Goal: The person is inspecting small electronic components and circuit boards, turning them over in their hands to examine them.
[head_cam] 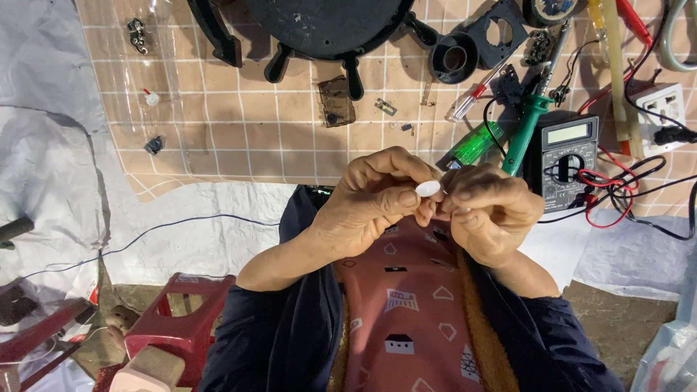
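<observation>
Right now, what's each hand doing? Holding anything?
Left hand: fingers closed, pinching a small white oval piece.
Right hand: fingers curled shut against the same piece; whether it grips it cannot be told.

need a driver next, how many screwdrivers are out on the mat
2 clearly: a green-handled screwdriver beside the multimeter, and a small clear-handled one with red tip just left of it. Others may be hidden in the clutter.

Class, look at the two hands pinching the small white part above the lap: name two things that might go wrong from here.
1. The small white part, pinched only between fingertips of the left hand and right hand, may slip and drop into the lap.
2. The multimeter and its red and black leads lie close by the right hand; an elbow could snag them.
</observation>
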